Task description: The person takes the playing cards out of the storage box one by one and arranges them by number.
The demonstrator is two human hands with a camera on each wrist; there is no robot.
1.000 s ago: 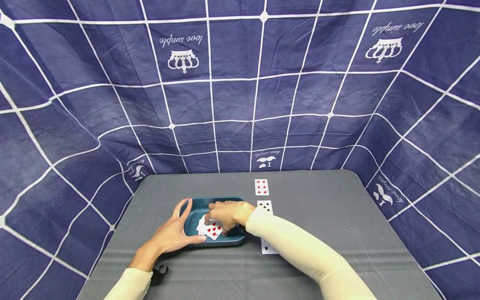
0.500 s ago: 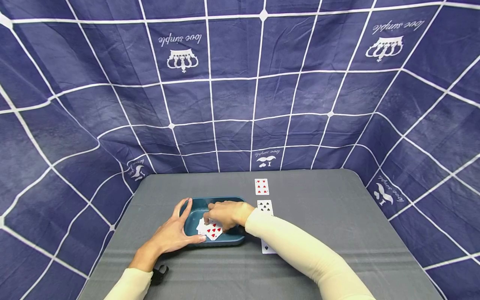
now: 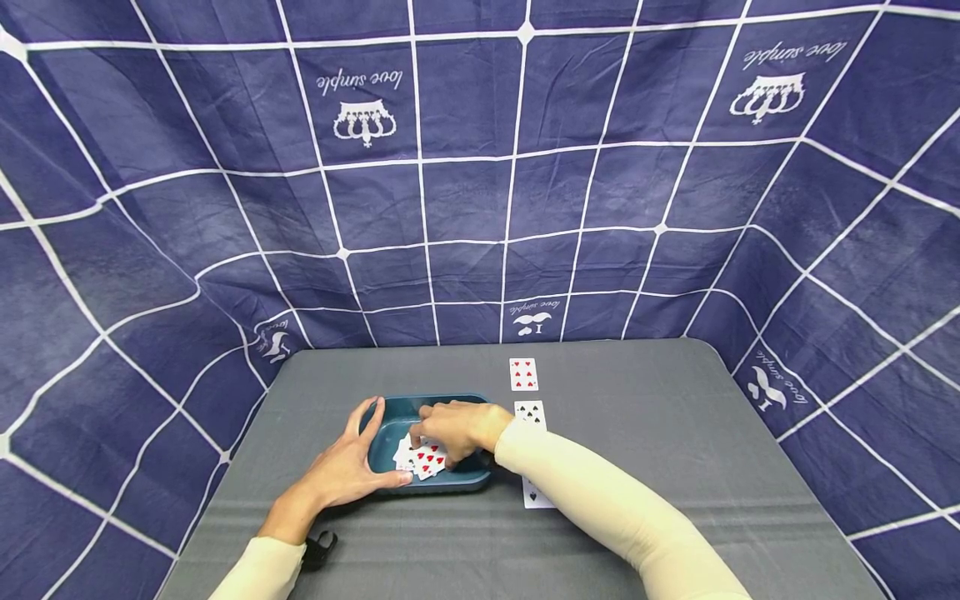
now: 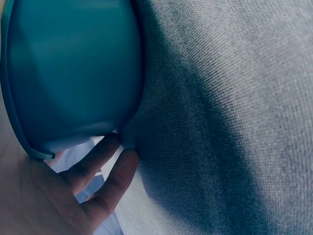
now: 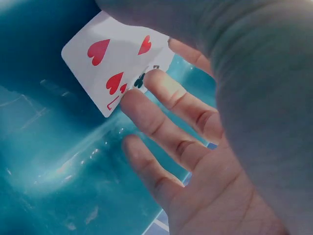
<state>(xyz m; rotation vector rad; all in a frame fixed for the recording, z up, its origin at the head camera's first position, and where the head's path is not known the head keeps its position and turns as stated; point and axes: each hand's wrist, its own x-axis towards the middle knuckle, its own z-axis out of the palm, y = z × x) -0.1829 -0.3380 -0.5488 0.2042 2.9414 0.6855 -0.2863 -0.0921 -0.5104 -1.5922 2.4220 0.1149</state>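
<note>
My left hand [image 3: 343, 463] grips the left end of a teal tray [image 3: 486, 479], thumb on the near rim and fingers spread along the far wall; in the left wrist view the tray's outer wall [image 4: 78, 63] shows beside the fingers. My right hand [image 3: 456, 425] reaches down inside the tray. Its thumb and fingers hold a seven of hearts playing card [image 3: 429, 458] by opposite edges, over a loose pile of other cards [image 3: 406, 461]. Seen from the right wrist, the seven [image 5: 100, 61] is tilted, with a club card [image 5: 140, 80] behind it and fingertips at its edge.
Right of the tray, a six of hearts [image 3: 523, 374] and a spade card [image 3: 529, 412] lie face up in a column on the grey table [image 3: 622, 400]. Another spade card [image 3: 536, 496] lies nearer, partly under the right sleeve. A patterned blue cloth [image 3: 472, 200] surrounds the table.
The seven of hearts has shifted slightly to the right under my right hand, showing more of the cards beneath. My left hand and the tray stay in place.
</note>
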